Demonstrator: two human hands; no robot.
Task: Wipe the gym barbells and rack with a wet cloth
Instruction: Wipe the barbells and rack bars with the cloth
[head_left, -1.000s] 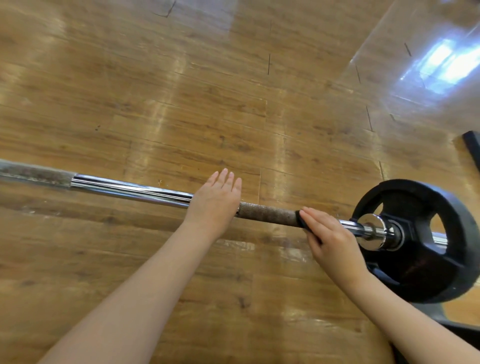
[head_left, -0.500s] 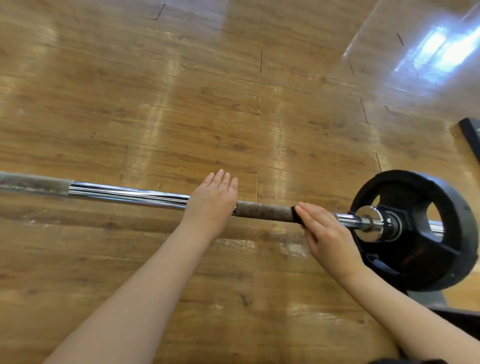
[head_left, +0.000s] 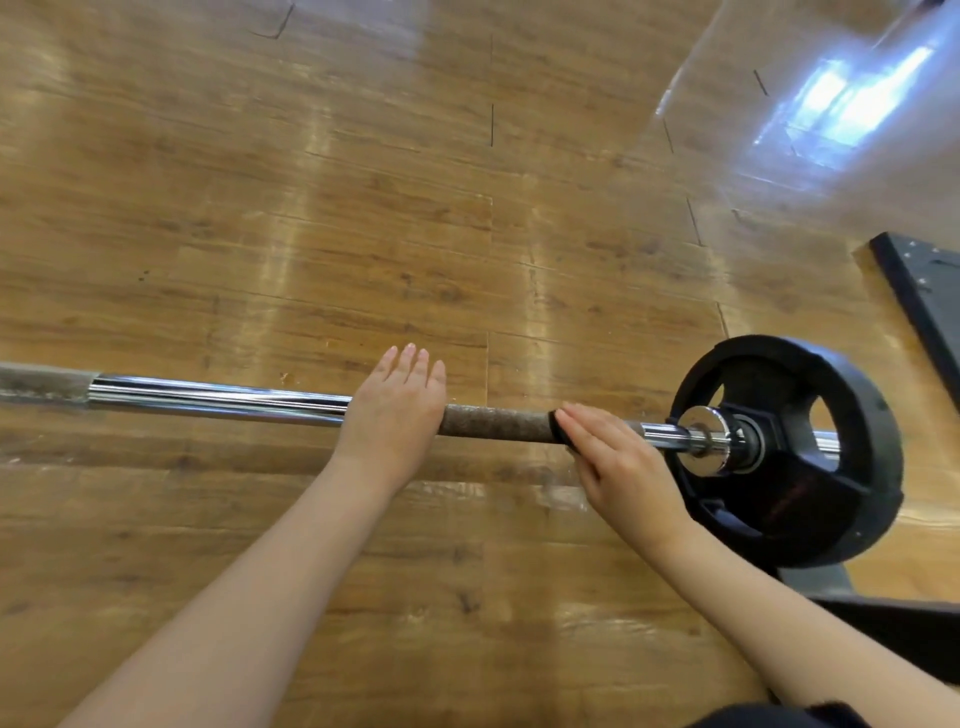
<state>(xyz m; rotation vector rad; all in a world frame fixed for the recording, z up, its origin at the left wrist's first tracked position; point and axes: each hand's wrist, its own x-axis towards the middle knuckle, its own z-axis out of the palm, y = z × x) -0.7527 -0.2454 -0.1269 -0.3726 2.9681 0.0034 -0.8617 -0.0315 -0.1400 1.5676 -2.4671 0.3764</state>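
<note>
A barbell runs left to right above the wooden floor, chrome with a rough, rusty-brown section in the middle. A black weight plate sits on its right end behind a chrome collar. My left hand lies flat over the bar with straight fingers, just left of the rusty section. My right hand presses a black cloth against the bar at the right end of that section, fingers straight. Only the cloth's edge shows under my fingertips.
A black metal rack base lies on the floor at the far right, and another dark part of it sits below the plate. Glossy wooden floor stretches beyond the bar, with window glare at the top right.
The view has shifted a little to the right. Both hands keep their places on the bar.
</note>
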